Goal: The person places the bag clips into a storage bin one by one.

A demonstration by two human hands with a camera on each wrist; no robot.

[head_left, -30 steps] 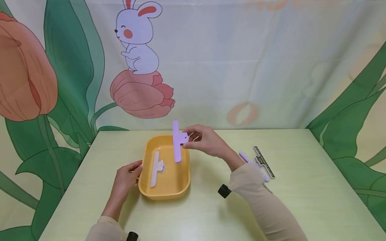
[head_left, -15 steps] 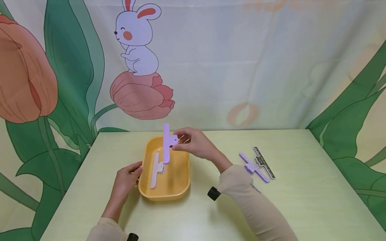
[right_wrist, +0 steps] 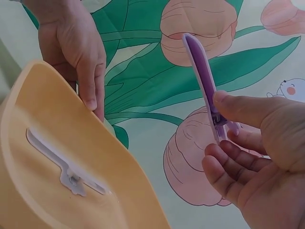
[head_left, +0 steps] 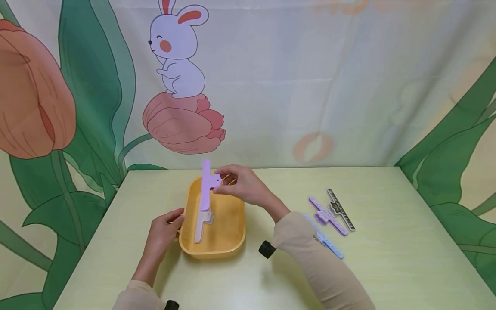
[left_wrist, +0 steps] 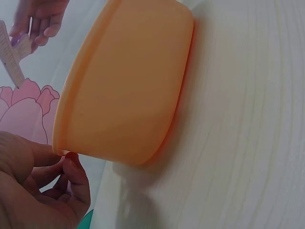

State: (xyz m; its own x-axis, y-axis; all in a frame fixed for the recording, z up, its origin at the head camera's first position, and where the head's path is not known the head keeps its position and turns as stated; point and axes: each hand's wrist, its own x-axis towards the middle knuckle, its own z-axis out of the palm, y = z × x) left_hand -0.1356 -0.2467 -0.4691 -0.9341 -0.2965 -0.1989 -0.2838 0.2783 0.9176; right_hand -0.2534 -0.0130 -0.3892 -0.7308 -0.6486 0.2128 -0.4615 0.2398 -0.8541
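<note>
A purple clip with a long ruler-like bar point(head_left: 206, 185) is pinched by its tab in my right hand point(head_left: 246, 185), held up over the yellow tray point(head_left: 231, 249). In the right wrist view the clip point(right_wrist: 202, 71) shows edge-on between thumb and fingers. On the tray floor lies a white clip point(head_left: 199, 230), partly covered by the purple one in the head view. My left hand point(head_left: 160, 234) grips the tray's left rim; in the left wrist view its thumb and fingers point(left_wrist: 76, 183) pinch the rim's edge.
To the right on the table point(head_left: 387, 258) lie a second purple clip point(head_left: 328, 216), a black-and-white striped clip point(head_left: 341, 210) and a blue clip point(head_left: 329, 244) partly behind my right sleeve. A printed curtain point(head_left: 271, 86) with a rabbit and tulips hangs at the table's back edge.
My right hand has moved left with the purple clip, from the tray's right part to above the white clip. The blue clip has come out from behind the sleeve. My left hand stays put.
</note>
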